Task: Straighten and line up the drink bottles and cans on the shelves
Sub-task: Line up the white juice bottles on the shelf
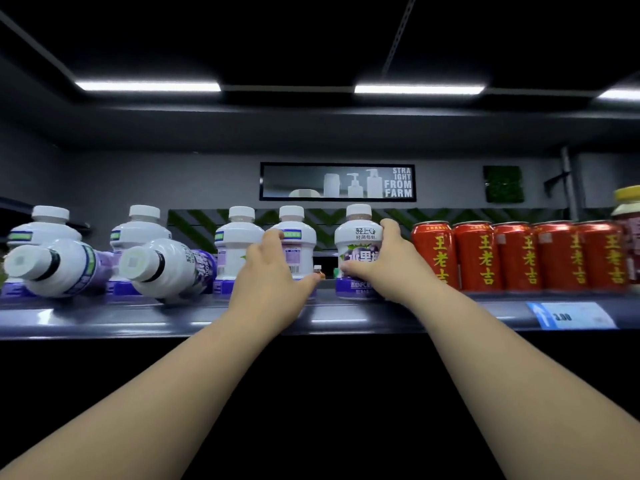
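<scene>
White drink bottles with purple labels stand along the dark shelf point(173, 320). My left hand point(272, 275) wraps around one upright bottle point(299, 247) near the middle. My right hand point(381, 268) grips the bottle point(358, 240) beside it, whose front label faces me. Two more bottles point(65, 266) point(166, 268) lie on their sides at the left, caps pointing toward me, in front of upright ones point(46, 226) point(140, 225). Another upright bottle point(237, 244) stands just left of my left hand. A row of red cans point(519, 254) stands at the right.
A price tag point(571, 315) hangs on the shelf's front edge at the right. A jar with a yellow lid point(628, 209) stands at the far right. Behind the shelf a sign point(337, 181) hangs on the grey wall. Ceiling light strips glow overhead.
</scene>
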A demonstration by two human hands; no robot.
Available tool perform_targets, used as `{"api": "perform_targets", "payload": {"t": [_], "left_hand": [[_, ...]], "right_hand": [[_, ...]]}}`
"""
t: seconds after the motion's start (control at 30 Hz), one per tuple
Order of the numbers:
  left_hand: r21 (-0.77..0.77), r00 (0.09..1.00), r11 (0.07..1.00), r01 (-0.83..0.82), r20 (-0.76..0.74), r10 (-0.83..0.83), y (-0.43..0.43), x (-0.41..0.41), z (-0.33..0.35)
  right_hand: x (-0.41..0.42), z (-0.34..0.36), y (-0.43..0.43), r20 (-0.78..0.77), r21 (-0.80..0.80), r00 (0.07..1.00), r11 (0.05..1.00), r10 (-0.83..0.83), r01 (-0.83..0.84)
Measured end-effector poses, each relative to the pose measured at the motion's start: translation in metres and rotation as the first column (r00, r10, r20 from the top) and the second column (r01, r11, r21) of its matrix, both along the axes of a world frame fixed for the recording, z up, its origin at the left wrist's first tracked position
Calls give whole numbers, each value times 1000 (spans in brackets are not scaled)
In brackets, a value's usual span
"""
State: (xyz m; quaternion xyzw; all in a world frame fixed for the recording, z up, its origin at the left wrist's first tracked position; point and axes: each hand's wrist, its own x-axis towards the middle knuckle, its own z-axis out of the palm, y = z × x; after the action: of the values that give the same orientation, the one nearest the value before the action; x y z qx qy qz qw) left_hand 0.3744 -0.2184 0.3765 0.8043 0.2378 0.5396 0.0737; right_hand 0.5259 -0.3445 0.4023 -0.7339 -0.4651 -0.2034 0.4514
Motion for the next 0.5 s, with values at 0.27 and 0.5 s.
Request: {"api": "perform_targets", "payload": {"t": [0.27,0.5], "left_hand": [[-137,998,989,-61,-37,56,-1,36,16],[-276,995,957,88,76,-69,9,22,14]], "right_hand": [[6,-19,3,114,39,988,994,-102,99],[12,-20,3,134,19,986,995,-95,93]]}}
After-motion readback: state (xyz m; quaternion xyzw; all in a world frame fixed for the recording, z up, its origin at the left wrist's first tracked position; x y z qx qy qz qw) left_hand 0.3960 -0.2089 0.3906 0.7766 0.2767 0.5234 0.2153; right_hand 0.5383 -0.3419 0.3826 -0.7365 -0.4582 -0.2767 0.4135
